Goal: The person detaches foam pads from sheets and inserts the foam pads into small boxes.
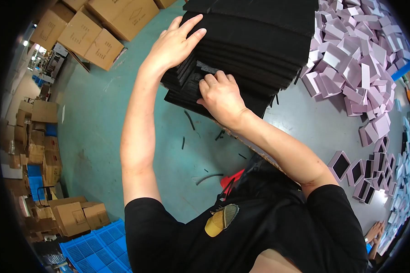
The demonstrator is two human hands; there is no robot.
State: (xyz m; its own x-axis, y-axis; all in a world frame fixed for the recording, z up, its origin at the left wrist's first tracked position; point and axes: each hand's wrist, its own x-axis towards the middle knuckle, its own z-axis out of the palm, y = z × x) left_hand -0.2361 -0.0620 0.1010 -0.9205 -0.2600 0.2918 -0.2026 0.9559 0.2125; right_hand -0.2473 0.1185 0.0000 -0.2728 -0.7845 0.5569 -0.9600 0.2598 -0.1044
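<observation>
Head view: stack of black sheets (269,41) at top centre, lilac boxes (351,50) heaped to its right on a grey table (291,109). Left hand (174,43) is open, fingers spread over the stack's left side. Right hand (222,94) is lower, fingers curled down at the stack's near left part; cannot tell whether they grip anything. Loose black strips (189,120) lie on the green floor (95,118).
</observation>
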